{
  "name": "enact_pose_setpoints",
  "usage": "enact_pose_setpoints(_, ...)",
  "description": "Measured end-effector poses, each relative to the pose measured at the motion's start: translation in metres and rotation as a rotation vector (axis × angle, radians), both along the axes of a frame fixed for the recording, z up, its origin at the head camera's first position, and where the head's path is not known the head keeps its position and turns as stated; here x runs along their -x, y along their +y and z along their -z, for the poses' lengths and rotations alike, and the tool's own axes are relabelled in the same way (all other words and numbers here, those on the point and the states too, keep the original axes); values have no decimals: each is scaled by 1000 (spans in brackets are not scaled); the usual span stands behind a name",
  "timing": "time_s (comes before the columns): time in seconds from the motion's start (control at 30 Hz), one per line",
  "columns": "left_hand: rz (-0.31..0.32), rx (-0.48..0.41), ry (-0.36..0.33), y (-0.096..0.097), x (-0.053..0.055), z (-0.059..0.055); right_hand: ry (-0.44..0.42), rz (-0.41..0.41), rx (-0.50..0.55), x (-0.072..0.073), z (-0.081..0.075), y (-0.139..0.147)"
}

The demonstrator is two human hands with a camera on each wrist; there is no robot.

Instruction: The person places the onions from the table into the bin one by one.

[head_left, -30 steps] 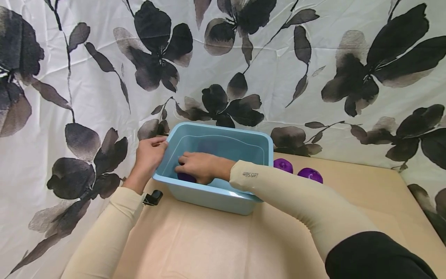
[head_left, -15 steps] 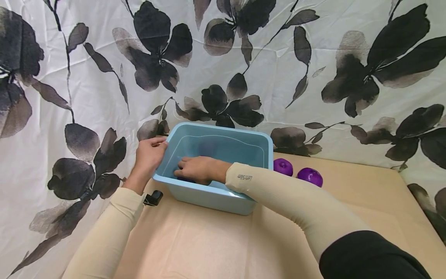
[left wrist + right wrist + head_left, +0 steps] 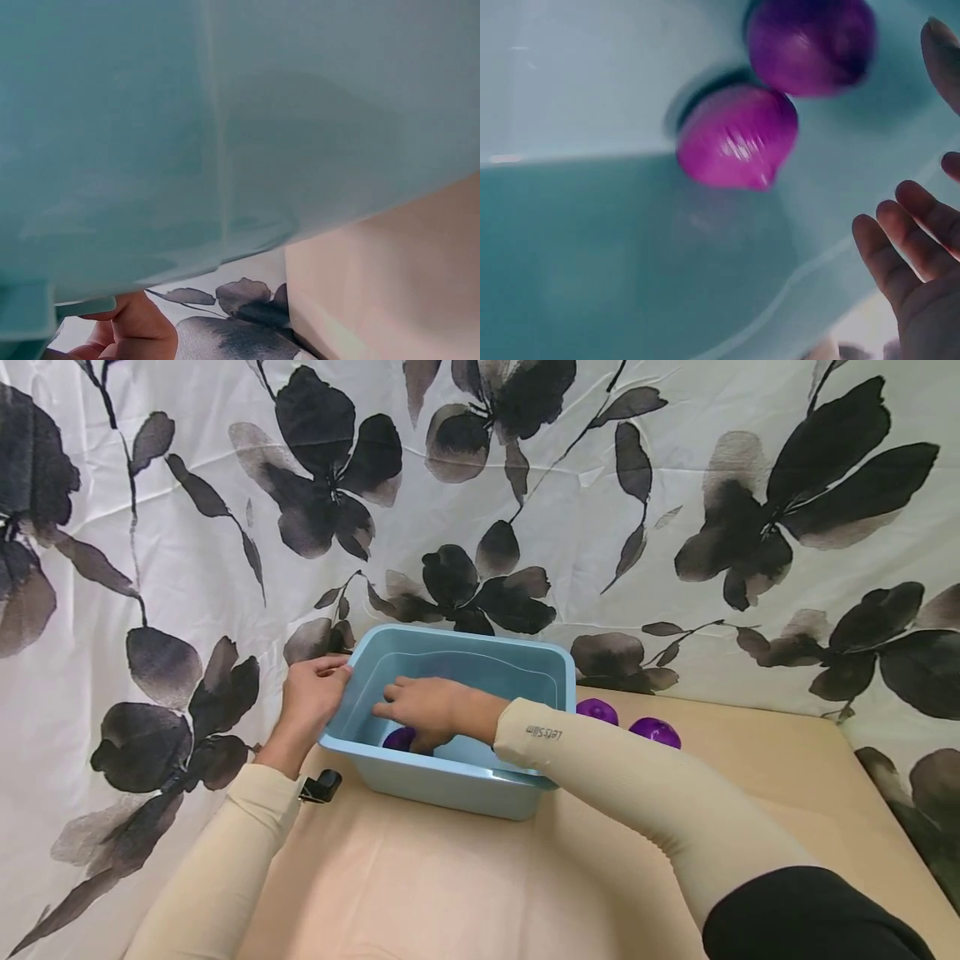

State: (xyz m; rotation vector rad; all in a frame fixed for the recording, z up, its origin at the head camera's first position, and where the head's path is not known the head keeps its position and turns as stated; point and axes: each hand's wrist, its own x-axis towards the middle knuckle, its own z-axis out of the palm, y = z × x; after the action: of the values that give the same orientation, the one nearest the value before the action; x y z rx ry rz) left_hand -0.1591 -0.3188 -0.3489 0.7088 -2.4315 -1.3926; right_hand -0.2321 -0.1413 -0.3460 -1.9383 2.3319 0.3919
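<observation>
A light blue plastic tub (image 3: 442, 789) stands on the table. My left hand (image 3: 311, 697) grips its left rim; in the left wrist view that hand's curled fingers (image 3: 142, 330) show below the tub wall (image 3: 187, 150). Inside the tub, my right hand (image 3: 435, 706) hovers with fingers spread and nothing held. Below it lies a purple onion (image 3: 399, 739), partly hidden by the hand. The right wrist view has two onions on the tub floor, a glossy pointed one (image 3: 739, 139) touching a darker one (image 3: 814, 45), apart from the loose fingers (image 3: 892, 259).
Two more purple onions (image 3: 597, 711) (image 3: 655, 732) lie on the tan table (image 3: 420, 877), just right of the tub. A floral cloth (image 3: 585, 527) hangs behind and to the left. A small black device (image 3: 321, 786) sits by the left wrist.
My right hand has let go of the onion and lifted slightly, and the onion shows beneath it. The left hand keeps its hold on the rim. The head view has shifted a little.
</observation>
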Motion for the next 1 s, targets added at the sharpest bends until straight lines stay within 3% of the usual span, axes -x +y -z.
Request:
enact_pose_setpoints(0.27, -3, 4, 1, 2, -2, -1, -162, 185, 184, 9, -46, 53)
enact_pose_setpoints(0.5, 7, 38, -2, 3, -6, -1, -217, 332, 353, 21, -68, 123)
enact_pose_setpoints(0.77, 18, 48, -23, 2, -5, -1, -237, 483, 485, 37, -64, 198)
enact_pose_setpoints(1.0, 26, 50, -41, 3, -4, -1, -222, 596, 543, 42, -43, 262)
